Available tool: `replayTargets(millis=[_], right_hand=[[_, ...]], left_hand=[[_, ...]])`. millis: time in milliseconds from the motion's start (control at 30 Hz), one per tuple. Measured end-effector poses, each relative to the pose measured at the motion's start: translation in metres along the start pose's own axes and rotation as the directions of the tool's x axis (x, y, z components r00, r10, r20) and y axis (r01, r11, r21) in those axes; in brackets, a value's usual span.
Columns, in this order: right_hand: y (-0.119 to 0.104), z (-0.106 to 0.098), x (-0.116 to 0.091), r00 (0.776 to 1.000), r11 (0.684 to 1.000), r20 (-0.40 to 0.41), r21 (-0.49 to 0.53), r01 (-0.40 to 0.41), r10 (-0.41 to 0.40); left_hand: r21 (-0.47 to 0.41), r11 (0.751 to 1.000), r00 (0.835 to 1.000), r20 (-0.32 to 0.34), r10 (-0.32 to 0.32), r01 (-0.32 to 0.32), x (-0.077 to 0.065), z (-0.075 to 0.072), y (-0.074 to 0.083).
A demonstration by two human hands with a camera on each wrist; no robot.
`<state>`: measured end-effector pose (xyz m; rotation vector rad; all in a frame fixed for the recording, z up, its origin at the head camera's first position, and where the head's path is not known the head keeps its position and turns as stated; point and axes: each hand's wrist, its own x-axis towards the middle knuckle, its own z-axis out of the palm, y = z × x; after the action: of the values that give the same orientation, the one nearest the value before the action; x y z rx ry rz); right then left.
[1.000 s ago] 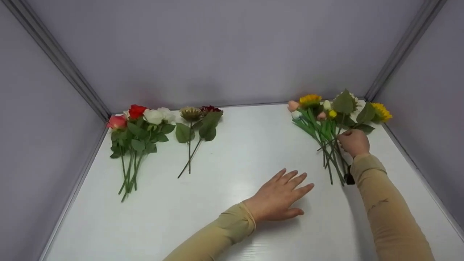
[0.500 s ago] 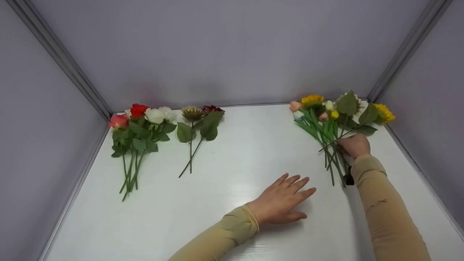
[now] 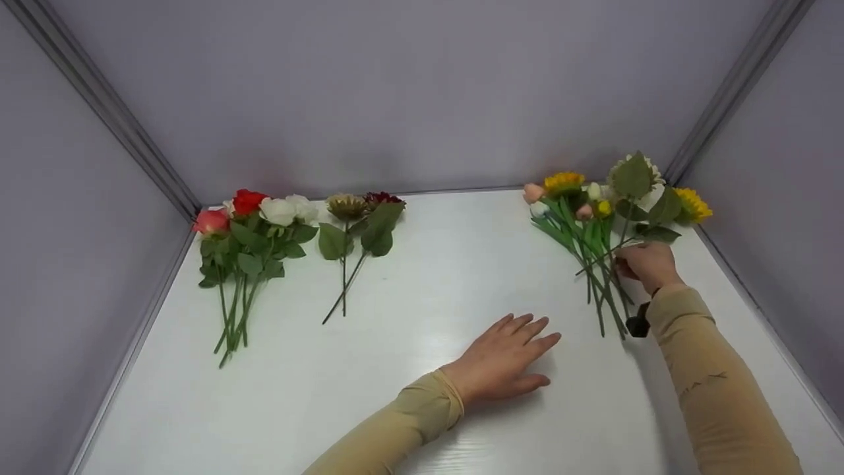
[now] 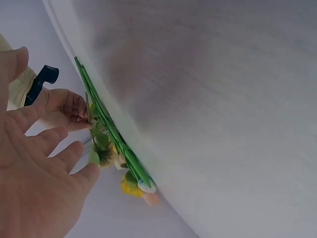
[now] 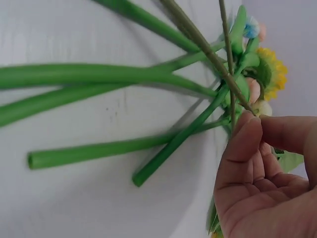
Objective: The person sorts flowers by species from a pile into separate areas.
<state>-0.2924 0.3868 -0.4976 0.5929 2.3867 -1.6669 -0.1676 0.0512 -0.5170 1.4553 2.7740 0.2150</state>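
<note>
My right hand [image 3: 649, 264] pinches the thin brownish-green stem [image 5: 210, 57] of a flower between thumb and index finger. It appears to be the white sunflower [image 3: 653, 173], whose broad green leaf [image 3: 632, 178] faces up at the back right. Around that hand lie green-stemmed tulips [image 5: 74, 74] in pink, white and yellow, their stems crossing on the table. One yellow sunflower [image 3: 564, 181] is behind the tulips; another yellow sunflower [image 3: 692, 206] lies at the right edge, its dark stem crossing the tulip stems. My left hand [image 3: 501, 359] hovers palm down over the table, fingers spread, holding nothing.
Roses [image 3: 278, 212] in red, pink and white lie at the back left. Beside them a beige sunflower [image 3: 346, 206] and a dark red one [image 3: 388, 198] have crossed stems. Grey walls [image 3: 422, 92] enclose the white table [image 3: 297, 409] at back and sides.
The white sunflower and its leaf have shifted slightly up and back. My right hand has moved a little to the right, still pinching. My left hand stays nearly in place.
</note>
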Motion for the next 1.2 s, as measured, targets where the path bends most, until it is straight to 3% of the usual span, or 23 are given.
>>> replayTargets(millis=[133, 200, 233, 267, 333, 433, 667, 700, 767, 867, 933, 1200], right_hand=[[-0.005, 0.011, -0.008, 0.997, 0.999, 0.052, 0.010, 0.050, -0.050], [-0.009, 0.022, -0.014, 0.992, 0.997, 0.095, -0.004, 0.079, -0.079], [-0.011, 0.029, -0.017, 0.989, 0.996, 0.123, -0.011, 0.090, -0.087], [-0.013, 0.038, -0.021, 0.984, 0.995, 0.149, -0.010, 0.099, -0.096], [-0.017, 0.056, -0.031, 0.973, 0.993, 0.197, 0.001, 0.121, -0.119], [-0.022, 0.087, -0.046, 0.957, 0.988, 0.248, 0.057, 0.144, -0.154], [-0.031, 0.146, -0.073, 0.924, 0.963, 0.296, 0.191, 0.192, -0.243], [-0.032, 0.152, -0.076, 0.920, 0.960, 0.304, 0.201, 0.192, -0.248], [-0.032, 0.164, -0.083, 0.911, 0.954, 0.319, 0.228, 0.194, -0.261], [-0.032, 0.176, -0.090, 0.898, 0.947, 0.338, 0.252, 0.201, -0.281], [-0.031, 0.182, -0.093, 0.893, 0.943, 0.346, 0.264, 0.203, -0.289], [-0.042, 0.193, -0.093, 0.891, 0.927, 0.344, 0.330, 0.180, -0.296]], left_hand=[[-0.113, 0.989, 0.995, -0.004, -0.100, 0.099, -0.002, -0.002, -0.004], [-0.243, 0.953, 0.982, 0.003, -0.187, 0.182, -0.003, -0.005, -0.008], [-0.327, 0.917, 0.971, 0.011, -0.240, 0.230, -0.005, -0.006, -0.010], [-0.416, 0.866, 0.956, 0.022, -0.293, 0.275, -0.006, -0.007, -0.013], [-0.579, 0.741, 0.920, 0.041, -0.389, 0.340, -0.008, -0.009, -0.019], [-0.750, 0.551, 0.872, 0.070, -0.484, 0.367, -0.011, -0.010, -0.029], [-0.925, 0.193, 0.828, 0.183, -0.530, 0.328, -0.020, -0.003, -0.046], [-0.936, 0.146, 0.821, 0.197, -0.535, 0.320, -0.023, -0.002, -0.047], [-0.949, 0.077, 0.810, 0.216, -0.546, 0.305, -0.027, 0.001, -0.049], [-0.956, 0.003, 0.791, 0.240, -0.562, 0.292, -0.034, 0.002, -0.050], [-0.957, -0.012, 0.784, 0.246, -0.571, 0.291, -0.038, 0.001, -0.050], [-0.954, 0.012, 0.785, 0.240, -0.571, 0.301, -0.056, -0.007, -0.051]])
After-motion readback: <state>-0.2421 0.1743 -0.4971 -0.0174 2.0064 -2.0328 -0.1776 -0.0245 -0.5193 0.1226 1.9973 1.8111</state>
